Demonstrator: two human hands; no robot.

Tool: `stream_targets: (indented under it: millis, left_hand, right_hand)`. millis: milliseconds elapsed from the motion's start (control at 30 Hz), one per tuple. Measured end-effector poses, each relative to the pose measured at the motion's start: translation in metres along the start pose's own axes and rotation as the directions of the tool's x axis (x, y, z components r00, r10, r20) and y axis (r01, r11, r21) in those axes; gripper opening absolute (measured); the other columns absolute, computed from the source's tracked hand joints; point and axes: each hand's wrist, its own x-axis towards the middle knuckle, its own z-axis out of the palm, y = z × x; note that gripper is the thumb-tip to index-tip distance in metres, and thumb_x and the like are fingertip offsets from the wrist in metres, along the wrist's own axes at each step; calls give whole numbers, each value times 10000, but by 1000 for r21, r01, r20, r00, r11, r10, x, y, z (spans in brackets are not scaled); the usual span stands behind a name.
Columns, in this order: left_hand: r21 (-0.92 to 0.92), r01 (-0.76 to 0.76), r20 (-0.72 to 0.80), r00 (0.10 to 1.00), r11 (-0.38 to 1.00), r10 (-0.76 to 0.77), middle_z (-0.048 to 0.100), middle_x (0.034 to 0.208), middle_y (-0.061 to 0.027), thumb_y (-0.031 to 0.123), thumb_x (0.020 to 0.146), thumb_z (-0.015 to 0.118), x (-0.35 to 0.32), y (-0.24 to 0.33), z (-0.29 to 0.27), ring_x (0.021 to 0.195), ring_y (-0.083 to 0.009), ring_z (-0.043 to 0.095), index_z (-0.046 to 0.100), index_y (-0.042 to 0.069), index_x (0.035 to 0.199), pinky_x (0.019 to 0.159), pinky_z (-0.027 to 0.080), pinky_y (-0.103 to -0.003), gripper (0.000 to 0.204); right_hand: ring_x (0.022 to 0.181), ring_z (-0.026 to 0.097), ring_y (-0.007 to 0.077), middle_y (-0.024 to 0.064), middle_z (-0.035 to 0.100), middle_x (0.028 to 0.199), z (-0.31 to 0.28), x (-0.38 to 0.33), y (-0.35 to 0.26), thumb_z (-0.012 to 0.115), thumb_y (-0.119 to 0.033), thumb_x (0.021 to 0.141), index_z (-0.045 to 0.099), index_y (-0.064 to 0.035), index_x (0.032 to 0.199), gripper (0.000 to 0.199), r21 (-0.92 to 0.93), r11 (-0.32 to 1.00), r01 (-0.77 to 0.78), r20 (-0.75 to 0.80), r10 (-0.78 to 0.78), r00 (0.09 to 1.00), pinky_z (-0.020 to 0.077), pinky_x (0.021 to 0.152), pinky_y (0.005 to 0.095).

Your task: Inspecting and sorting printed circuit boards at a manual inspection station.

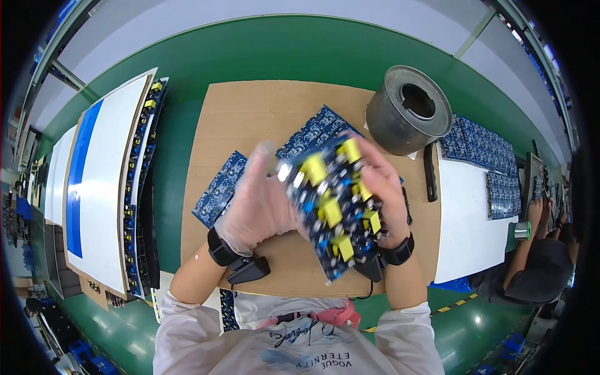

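Note:
A dark blue circuit board (324,234) with yellow blocks and small silver and blue parts is tilted up over the cardboard, slightly blurred. My right hand (386,194) grips it along its right side. At its left edge is my left hand (253,206) in a thin clear glove, thumb spread away from the board. Some of the left fingertips are hidden behind the board, so contact there is unclear. Flat blue boards lie on the cardboard: one (220,190) beside my left hand, another group (319,128) beyond the held board.
A round grey metal pot (394,119) stands at the cardboard's (250,103) far right corner. Near it lies a black-handled tool (430,174). Stacked boards and white sheets (103,187) rise on the left. More blue boards (478,147), a solder spool (522,230) and another person's arm (532,219) are at right.

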Motion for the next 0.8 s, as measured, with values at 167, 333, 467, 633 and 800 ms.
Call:
stream_targets:
  millis: [167, 333, 467, 633, 800]
  left_hand:
    - [204, -137, 38, 991, 969, 132, 546, 1188, -125, 488, 899, 436, -3, -5, 7, 1030, -242, 574, 381, 4, 1297, 904, 456, -377, 629]
    - [752, -107, -168, 923, 650, 347, 507, 1240, -123, 450, 902, 415, -11, -9, 14, 1080, -222, 539, 371, 1, 1307, 934, 431, -382, 606]
    - [572, -166, -166, 935, 803, 312, 503, 1250, -124, 422, 907, 407, -11, 1, 1, 1093, -228, 535, 387, 2, 1289, 941, 429, -393, 568]
    - [82, -267, -130, 952, 960, 276, 526, 1225, -118, 392, 923, 412, -4, 7, 16, 1081, -228, 551, 410, 15, 1265, 896, 466, -380, 509]
    - [300, -277, -83, 946, 913, 314, 558, 1175, -98, 363, 934, 414, -5, 6, -1, 1021, -208, 582, 419, 55, 1265, 770, 523, -346, 452]
  right_hand:
    - [1033, 563, 169, 131, 532, 1164, 3, 1, 4, 487, -219, 909, 340, 7, 1315, 487, 82, 955, 284, -298, -249, 922, 479, 863, 298]
    - [1044, 563, 183, 130, 517, 1207, 0, -2, 1, 421, -250, 930, 383, -9, 1275, 422, 206, 935, 289, -183, -253, 950, 475, 876, 336]
    - [1046, 564, 196, 122, 522, 1209, -14, 0, 3, 406, -238, 937, 403, -16, 1264, 395, 507, 847, 157, -123, -109, 986, 472, 885, 355]
    - [984, 579, 184, 100, 581, 1050, -14, 1, 4, 417, -239, 933, 461, -28, 1085, 263, 507, 859, 66, -160, 18, 987, 484, 854, 322]
    - [1036, 554, 187, 113, 557, 1119, -15, -1, 6, 426, -204, 926, 477, -13, 1114, 272, 438, 886, 154, -87, -129, 988, 452, 896, 367]
